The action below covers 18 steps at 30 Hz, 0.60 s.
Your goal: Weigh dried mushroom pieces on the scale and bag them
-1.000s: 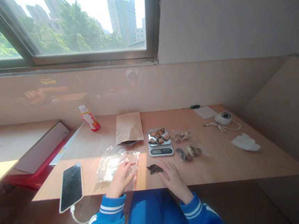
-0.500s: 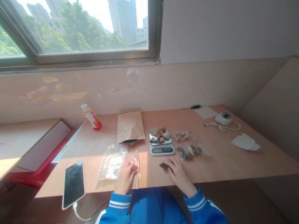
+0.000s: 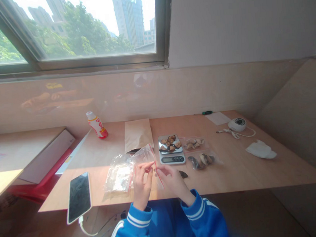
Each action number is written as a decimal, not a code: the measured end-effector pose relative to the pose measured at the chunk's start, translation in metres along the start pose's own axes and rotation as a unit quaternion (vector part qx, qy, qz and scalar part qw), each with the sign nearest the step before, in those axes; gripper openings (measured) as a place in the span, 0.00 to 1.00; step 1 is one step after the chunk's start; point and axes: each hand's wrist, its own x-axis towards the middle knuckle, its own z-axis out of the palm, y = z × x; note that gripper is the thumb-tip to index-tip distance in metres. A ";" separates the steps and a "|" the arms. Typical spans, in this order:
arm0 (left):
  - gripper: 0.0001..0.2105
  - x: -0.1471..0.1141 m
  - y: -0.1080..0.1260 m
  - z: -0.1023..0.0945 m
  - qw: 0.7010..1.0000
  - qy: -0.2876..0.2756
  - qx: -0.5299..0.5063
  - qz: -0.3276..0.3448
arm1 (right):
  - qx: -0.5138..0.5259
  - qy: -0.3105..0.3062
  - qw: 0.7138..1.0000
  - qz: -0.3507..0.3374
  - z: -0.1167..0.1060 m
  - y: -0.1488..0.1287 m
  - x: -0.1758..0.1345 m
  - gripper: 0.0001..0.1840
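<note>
My left hand (image 3: 143,182) and my right hand (image 3: 172,178) are both closed on the red-edged opening of a clear zip bag (image 3: 144,156). The bag looks empty and tilts up above the table's front part. More clear zip bags (image 3: 118,175) lie flat to the left. Just past my right hand a dark dried piece (image 3: 183,174) rests on the wood. Behind my hands stands a small kitchen scale (image 3: 172,159) with several brown dried slices (image 3: 170,143), perhaps mushroom, on its plate. Two filled zip bags lie right of it, one with pale pieces (image 3: 194,143), one with darker pieces (image 3: 202,161).
A brown paper pouch (image 3: 138,134) lies behind the clear bags. Left are a drink bottle (image 3: 97,126) and a phone (image 3: 78,195) with a cable, overhanging the front edge. At right are a white round device (image 3: 237,124), a crumpled tissue (image 3: 260,149) and a paper sheet (image 3: 217,118).
My right hand has let go of the dark piece and moved left to the zip bag. My left hand has lifted that bag from the pile and brought it right.
</note>
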 end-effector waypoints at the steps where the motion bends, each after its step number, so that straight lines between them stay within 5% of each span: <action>1: 0.13 -0.001 -0.002 0.000 1.000 -0.014 -0.008 0.008 | -0.003 0.006 1.000 0.001 -0.002 -0.004 0.000 0.12; 9: 0.16 0.002 -0.010 0.004 0.994 -0.050 -0.082 -0.048 | -0.047 -0.017 0.999 0.012 -0.027 -0.019 0.001 0.13; 12: 0.15 0.013 -0.006 0.004 0.993 0.008 -0.087 -0.077 | -0.033 0.040 0.998 0.040 -0.044 -0.013 0.009 0.16; 16: 0.13 0.031 -0.002 0.000 0.991 0.092 -0.080 -0.062 | -0.036 -0.077 0.996 0.007 -0.073 -0.005 0.030 0.20; 18: 0.14 0.037 -0.001 0.000 0.990 0.114 -0.063 -0.050 | -0.093 -0.065 0.992 -0.054 -0.086 0.003 0.047 0.20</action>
